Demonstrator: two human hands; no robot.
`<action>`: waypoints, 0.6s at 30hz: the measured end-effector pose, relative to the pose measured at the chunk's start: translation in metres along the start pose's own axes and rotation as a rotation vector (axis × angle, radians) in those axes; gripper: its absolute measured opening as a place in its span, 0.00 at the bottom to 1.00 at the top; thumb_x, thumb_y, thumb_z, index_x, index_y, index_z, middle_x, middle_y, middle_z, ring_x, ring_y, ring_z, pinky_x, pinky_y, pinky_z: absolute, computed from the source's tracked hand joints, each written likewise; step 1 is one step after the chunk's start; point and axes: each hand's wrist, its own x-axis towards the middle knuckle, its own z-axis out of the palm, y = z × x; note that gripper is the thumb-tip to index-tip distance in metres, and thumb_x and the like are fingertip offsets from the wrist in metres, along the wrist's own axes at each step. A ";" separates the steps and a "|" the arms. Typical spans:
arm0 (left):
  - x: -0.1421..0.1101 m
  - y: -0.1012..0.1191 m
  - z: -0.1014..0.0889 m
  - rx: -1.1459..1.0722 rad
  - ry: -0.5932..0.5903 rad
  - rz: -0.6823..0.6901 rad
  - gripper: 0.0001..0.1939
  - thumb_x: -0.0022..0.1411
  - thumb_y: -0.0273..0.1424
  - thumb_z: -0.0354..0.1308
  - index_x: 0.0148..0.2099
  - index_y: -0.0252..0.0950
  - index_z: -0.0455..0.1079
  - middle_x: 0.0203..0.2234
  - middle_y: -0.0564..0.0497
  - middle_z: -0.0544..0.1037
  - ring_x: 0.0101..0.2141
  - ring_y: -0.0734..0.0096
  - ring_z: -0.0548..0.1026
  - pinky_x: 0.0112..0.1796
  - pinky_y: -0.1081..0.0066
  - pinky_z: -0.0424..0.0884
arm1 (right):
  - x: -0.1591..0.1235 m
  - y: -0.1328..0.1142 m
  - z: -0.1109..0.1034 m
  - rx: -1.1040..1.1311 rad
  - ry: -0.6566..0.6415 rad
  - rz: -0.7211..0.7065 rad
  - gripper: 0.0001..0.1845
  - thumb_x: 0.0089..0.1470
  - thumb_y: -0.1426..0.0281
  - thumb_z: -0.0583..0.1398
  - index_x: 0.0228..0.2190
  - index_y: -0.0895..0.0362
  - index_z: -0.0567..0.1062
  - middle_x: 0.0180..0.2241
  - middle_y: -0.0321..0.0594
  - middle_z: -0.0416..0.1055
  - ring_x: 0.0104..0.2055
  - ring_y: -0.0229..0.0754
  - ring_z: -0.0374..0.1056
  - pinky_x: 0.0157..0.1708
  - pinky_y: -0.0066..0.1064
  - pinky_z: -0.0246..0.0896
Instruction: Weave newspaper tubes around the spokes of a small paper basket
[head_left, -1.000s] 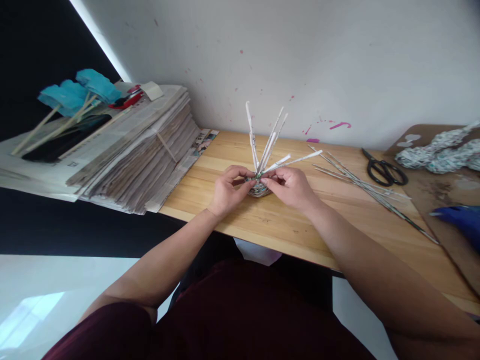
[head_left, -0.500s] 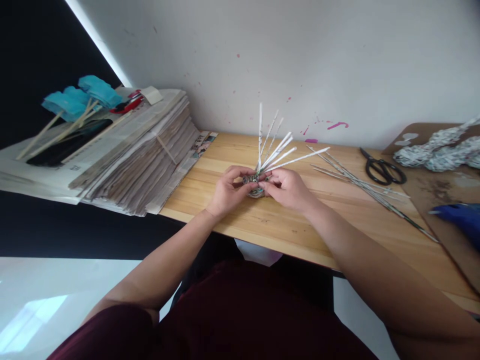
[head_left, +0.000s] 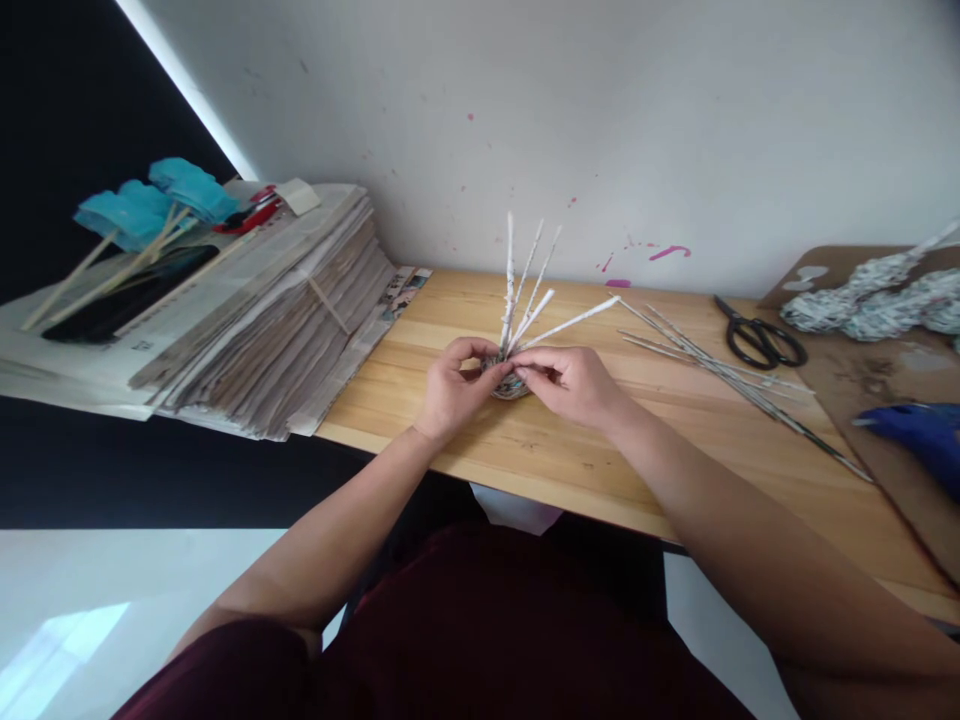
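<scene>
Between my hands a small round piece woven from rolled paper rests on the wooden table, with several white paper sticks rising from it in a fan. My left hand grips the weave's left side, thumb in front and fingers behind. From the right, my right hand pinches at the weave's near upper edge, its thumb and forefinger close to my left thumb. My fingers hide much of the weave, and the exact strand in the right pinch cannot be made out.
Loose rolled-paper sticks and black scissors lie to the right. Beyond them, a brown board carries a braided paper bundle and a blue tool. At left stands a tall newspaper stack topped with blue paper flowers.
The fan of paper sticks has shifted between frames as the woven piece turned in my hands. Both hands stay close together on it, my right fingers changing their pinch slightly.
</scene>
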 end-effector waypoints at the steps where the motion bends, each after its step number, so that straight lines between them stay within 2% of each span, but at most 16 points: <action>1: 0.000 0.000 0.000 0.006 -0.003 0.010 0.12 0.55 0.35 0.70 0.40 0.35 0.77 0.37 0.47 0.80 0.41 0.66 0.78 0.35 0.74 0.79 | 0.000 -0.001 -0.001 -0.006 0.000 -0.003 0.14 0.60 0.69 0.61 0.42 0.53 0.87 0.36 0.40 0.84 0.31 0.40 0.76 0.31 0.31 0.66; 6: -0.001 0.000 -0.001 -0.007 -0.022 0.030 0.07 0.57 0.30 0.66 0.38 0.35 0.75 0.37 0.48 0.79 0.36 0.71 0.78 0.33 0.76 0.77 | 0.002 -0.004 -0.007 0.005 0.015 0.007 0.13 0.58 0.72 0.62 0.41 0.53 0.87 0.37 0.40 0.85 0.32 0.40 0.76 0.32 0.31 0.68; 9: 0.000 -0.004 -0.002 -0.003 -0.033 0.029 0.09 0.58 0.30 0.66 0.41 0.36 0.73 0.36 0.48 0.79 0.38 0.70 0.78 0.36 0.74 0.78 | 0.003 -0.005 -0.007 0.017 0.010 -0.002 0.13 0.58 0.73 0.62 0.40 0.54 0.87 0.38 0.41 0.84 0.33 0.40 0.76 0.32 0.31 0.68; 13: 0.000 -0.008 -0.003 -0.054 -0.090 0.032 0.14 0.59 0.32 0.65 0.47 0.36 0.73 0.42 0.46 0.80 0.43 0.66 0.79 0.41 0.70 0.78 | 0.004 -0.003 -0.005 0.001 -0.004 -0.001 0.14 0.59 0.75 0.61 0.40 0.53 0.87 0.38 0.39 0.84 0.33 0.39 0.76 0.32 0.31 0.67; 18: 0.000 -0.001 0.000 -0.075 -0.114 -0.010 0.15 0.60 0.36 0.67 0.46 0.34 0.74 0.41 0.45 0.81 0.39 0.66 0.80 0.40 0.69 0.79 | 0.005 0.001 -0.006 -0.030 0.012 -0.046 0.15 0.58 0.76 0.61 0.39 0.51 0.87 0.37 0.39 0.83 0.35 0.40 0.76 0.35 0.32 0.68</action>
